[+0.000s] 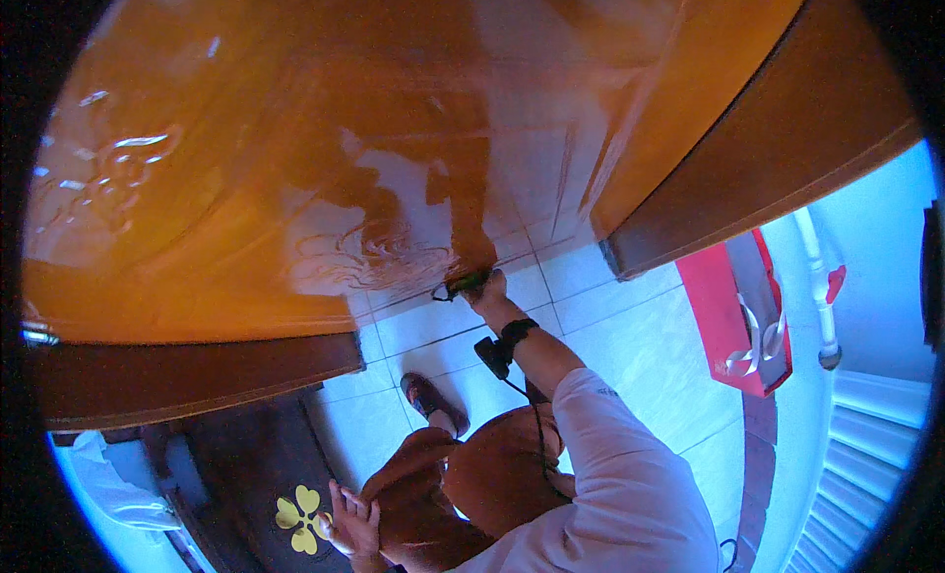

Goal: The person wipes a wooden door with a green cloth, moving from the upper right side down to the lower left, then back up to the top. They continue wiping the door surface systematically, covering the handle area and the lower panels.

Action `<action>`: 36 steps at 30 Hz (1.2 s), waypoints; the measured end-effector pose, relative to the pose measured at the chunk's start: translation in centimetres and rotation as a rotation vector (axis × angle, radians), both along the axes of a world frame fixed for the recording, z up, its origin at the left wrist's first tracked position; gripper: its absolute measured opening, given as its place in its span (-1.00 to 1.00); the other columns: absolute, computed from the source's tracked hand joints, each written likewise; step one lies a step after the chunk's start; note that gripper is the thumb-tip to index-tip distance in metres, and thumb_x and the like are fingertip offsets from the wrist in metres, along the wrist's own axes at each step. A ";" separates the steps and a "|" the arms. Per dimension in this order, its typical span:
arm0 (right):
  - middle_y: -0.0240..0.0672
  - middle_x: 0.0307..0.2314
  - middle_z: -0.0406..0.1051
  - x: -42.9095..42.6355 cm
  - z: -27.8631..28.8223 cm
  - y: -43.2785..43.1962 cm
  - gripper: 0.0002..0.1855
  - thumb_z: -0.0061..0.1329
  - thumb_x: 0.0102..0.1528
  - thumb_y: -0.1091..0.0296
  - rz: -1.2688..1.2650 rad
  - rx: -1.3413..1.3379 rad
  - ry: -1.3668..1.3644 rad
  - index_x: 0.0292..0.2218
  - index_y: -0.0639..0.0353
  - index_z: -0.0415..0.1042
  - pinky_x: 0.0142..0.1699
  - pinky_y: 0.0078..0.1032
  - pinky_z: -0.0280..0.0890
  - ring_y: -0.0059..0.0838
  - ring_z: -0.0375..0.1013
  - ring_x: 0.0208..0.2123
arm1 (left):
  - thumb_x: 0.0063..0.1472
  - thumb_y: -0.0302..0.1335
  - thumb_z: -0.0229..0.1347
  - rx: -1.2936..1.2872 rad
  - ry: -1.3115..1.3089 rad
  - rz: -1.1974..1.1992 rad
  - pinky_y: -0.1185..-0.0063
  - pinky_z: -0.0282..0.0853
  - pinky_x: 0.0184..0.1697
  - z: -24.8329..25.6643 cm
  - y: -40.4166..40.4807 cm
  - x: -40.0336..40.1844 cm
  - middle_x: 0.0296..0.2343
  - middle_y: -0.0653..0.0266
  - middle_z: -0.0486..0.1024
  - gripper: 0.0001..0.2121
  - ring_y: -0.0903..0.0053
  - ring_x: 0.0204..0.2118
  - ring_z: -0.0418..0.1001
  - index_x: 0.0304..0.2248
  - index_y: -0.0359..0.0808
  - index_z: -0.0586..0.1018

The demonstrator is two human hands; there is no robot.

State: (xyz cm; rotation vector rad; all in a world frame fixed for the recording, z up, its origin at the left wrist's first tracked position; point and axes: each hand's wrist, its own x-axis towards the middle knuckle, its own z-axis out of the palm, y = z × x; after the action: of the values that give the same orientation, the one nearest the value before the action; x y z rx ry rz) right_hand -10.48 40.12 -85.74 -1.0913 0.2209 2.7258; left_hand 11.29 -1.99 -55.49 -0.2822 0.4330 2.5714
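Note:
My right hand (487, 289), with a black strap and a small black device on the wrist, grips a dark green object (466, 281) with a black loop. It is at the lower edge of a glossy orange-brown wooden door (413, 167) with carved relief, which reflects the arm. The exact kind of the object cannot be told. Low on the left, my left hand (354, 521) is held with its fingers apart and nothing in it. It is beside a gold four-leaf clover ornament (301, 520) on a dark surface; touching or not cannot be told.
A wooden frame (768, 130) borders the door on the right. Beyond it a red paper bag (701, 307) with a white ribbon stands on the tiled floor (635, 351), near a white pipe (818, 278) and a white radiator (856, 455). White cloth or plastic (122, 492) is at far left.

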 end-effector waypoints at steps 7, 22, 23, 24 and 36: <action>-0.25 -0.15 0.38 5.7 17.9 8.5 -0.67 -0.27 0.17 0.30 0.223 0.397 0.143 -0.05 0.16 0.28 0.03 -0.27 0.31 -0.25 0.38 -0.09 | 0.24 -0.08 -0.11 -0.034 0.097 0.005 0.03 -0.10 0.20 -0.3 1.3 -0.9 0.10 0.13 0.21 -0.39 0.25 0.16 0.18 0.21 -0.10 0.04; -0.15 -0.01 0.29 21.7 67.4 21.9 -0.58 -0.02 0.07 0.29 -0.937 3.280 -0.970 -0.04 0.22 0.35 0.25 -0.06 -0.16 -0.15 0.16 0.13 | 0.18 -0.07 0.00 -0.191 0.210 -0.098 0.18 0.17 0.11 1.2 6.7 -1.9 -0.06 0.20 0.41 -0.40 0.36 -0.01 0.38 0.13 -0.17 0.20; -0.16 0.01 0.28 20.9 67.4 22.4 -0.56 -0.02 0.06 0.27 -0.769 3.333 -1.209 -0.03 0.21 0.35 0.25 -0.07 -0.15 -0.19 0.13 0.15 | 0.18 -0.07 0.00 -0.185 0.216 -0.095 0.18 0.17 0.11 1.2 6.4 -1.6 -0.06 0.20 0.41 -0.40 0.36 -0.02 0.38 0.13 -0.17 0.20; -0.22 0.09 0.20 20.9 66.9 22.9 -0.53 -0.01 0.09 0.24 -0.440 3.350 -1.584 0.03 0.12 0.31 0.27 -0.11 -0.18 -0.25 0.01 0.22 | 0.18 -0.08 0.00 -0.175 0.224 -0.086 0.19 0.17 0.11 1.2 6.0 -1.1 -0.06 0.20 0.41 -0.41 0.36 -0.02 0.38 0.13 -0.17 0.20; -0.20 0.19 0.00 21.3 40.3 22.1 -0.47 -0.38 0.19 0.19 1.305 3.374 -1.765 0.12 0.25 0.18 0.32 -0.20 -0.40 -0.24 -0.17 0.27 | 0.22 -0.11 -0.04 -0.126 0.258 -0.020 0.20 0.18 0.11 0.8 3.1 0.5 -0.05 0.18 0.40 -0.42 0.34 0.00 0.37 0.15 -0.18 0.18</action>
State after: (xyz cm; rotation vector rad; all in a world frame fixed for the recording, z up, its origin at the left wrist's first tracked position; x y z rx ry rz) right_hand 10.79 62.22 -45.46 0.4859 2.7506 1.4252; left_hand 11.75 1.11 -54.66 0.0115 0.6891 2.5742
